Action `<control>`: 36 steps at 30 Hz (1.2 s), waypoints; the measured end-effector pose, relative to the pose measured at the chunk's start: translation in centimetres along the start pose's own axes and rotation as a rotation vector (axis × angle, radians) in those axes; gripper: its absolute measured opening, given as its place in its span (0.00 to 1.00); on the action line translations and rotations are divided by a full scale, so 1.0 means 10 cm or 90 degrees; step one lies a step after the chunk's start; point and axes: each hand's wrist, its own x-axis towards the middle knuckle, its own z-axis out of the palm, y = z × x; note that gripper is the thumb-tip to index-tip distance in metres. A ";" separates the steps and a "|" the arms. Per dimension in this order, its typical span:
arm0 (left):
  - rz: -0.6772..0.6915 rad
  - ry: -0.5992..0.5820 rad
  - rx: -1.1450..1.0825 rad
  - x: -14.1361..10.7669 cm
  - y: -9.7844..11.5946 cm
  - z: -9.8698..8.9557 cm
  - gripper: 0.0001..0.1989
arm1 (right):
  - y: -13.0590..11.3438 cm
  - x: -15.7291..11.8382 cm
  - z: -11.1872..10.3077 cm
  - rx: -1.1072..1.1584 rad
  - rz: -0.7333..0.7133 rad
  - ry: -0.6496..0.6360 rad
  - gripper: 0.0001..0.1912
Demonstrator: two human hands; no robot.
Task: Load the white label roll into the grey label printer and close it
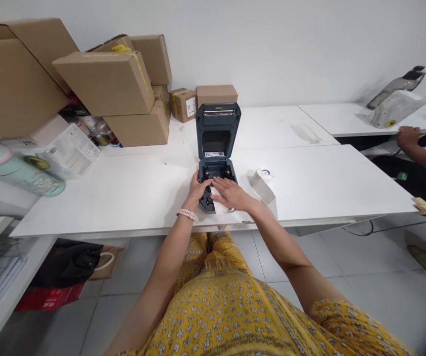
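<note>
A dark grey label printer [218, 131] stands on the white table with its lid raised. My left hand [197, 189] grips the left side of its base, the thumb reaching over the edge towards the inside. Over the front of the base lies my right hand [231, 194], fingers stretched out flat and close to the left thumb. Beneath it, a white paper strip [220, 206] covers the printer's front part. The right palm hides some of the strip and the inside. To the right, a roll of white labels [263, 176] rests on the table with a loose length curling towards the front edge.
Cardboard boxes [105, 81] are stacked at the back left, beside a white box [70, 151] and a mint-green bottle [16, 170]. A small carton [183, 105] stands behind the printer. At far right are another person's hands [408, 136], near a grey bottle [396, 89].
</note>
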 end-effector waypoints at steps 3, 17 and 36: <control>0.008 0.003 0.027 -0.01 0.00 -0.01 0.35 | -0.24 -0.19 0.07 -0.025 0.013 0.066 0.33; 0.040 0.028 0.082 -0.23 0.06 0.02 0.30 | -0.75 -0.61 0.27 -0.011 0.048 0.125 0.33; 0.031 -0.013 -0.037 -0.92 -0.21 -0.04 0.51 | 0.93 1.25 -1.88 0.517 0.186 0.359 0.27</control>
